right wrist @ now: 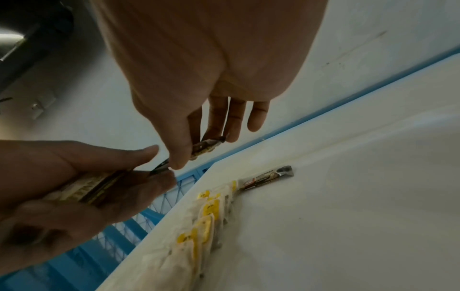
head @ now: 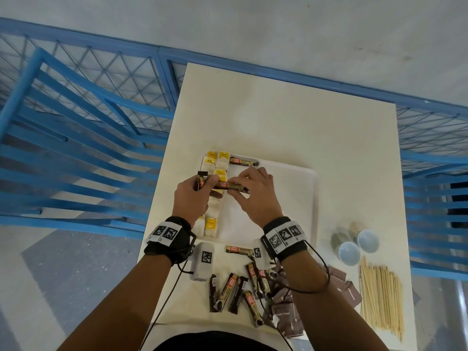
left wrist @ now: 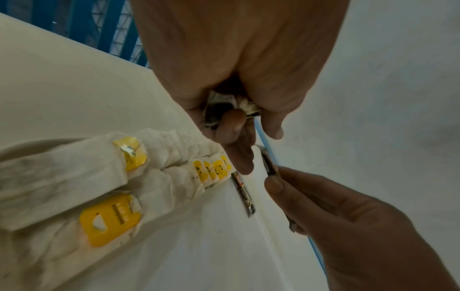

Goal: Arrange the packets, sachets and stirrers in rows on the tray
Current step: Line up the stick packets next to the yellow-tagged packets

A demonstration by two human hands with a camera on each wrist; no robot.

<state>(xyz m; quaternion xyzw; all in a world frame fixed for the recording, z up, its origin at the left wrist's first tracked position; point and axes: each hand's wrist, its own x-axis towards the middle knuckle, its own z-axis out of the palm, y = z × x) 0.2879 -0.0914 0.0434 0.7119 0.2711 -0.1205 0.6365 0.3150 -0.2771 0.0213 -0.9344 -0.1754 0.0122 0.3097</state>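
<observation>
A white tray [head: 298,198] holds two columns of tea bags [head: 215,171] with yellow tags along its left side, and one brown coffee sachet [head: 243,162] lies at the far end. My left hand [head: 202,190] grips a small bundle of coffee sachets [head: 201,181] above the tea bags. My right hand [head: 249,184] pinches the end of one sachet [head: 235,187] that sticks out of that bundle. In the right wrist view the pinched sachet [right wrist: 206,147] sits between thumb and fingers, above the lone sachet on the tray [right wrist: 268,177]. The left wrist view shows the tea bags [left wrist: 119,187] below the bundle [left wrist: 224,110].
On the white table [head: 278,117], several loose coffee sachets [head: 235,290] lie near the front edge beside brown sugar packets [head: 288,320]. A pile of wooden stirrers [head: 379,297] and two small cups [head: 358,245] stand at the right. Blue railings [head: 76,122] flank the table.
</observation>
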